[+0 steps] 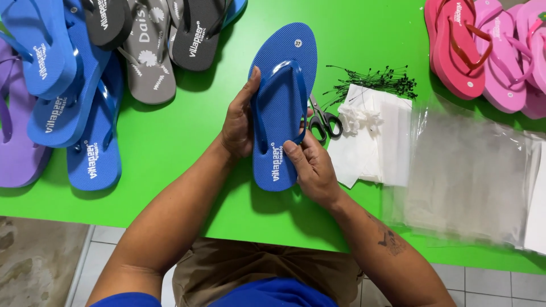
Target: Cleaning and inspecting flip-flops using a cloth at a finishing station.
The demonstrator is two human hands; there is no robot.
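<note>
A blue flip-flop point(282, 85) with a blue strap is held above the green table point(187, 131), sole side up toward me, toe pointing away. My left hand point(239, 122) grips its left edge, thumb resting on the strap. My right hand point(313, 167) holds the right side near the heel, fingers at the strap's end. Both hands are closed on this same flip-flop.
Blue and purple flip-flops point(68, 96) are piled at the left, grey and black ones point(165, 40) at the back, red and pink ones point(489, 45) at the right. Scissors point(323, 120), black tag pins point(372, 79), white paper pieces point(372, 139) and clear plastic bags point(472, 176) lie to the right.
</note>
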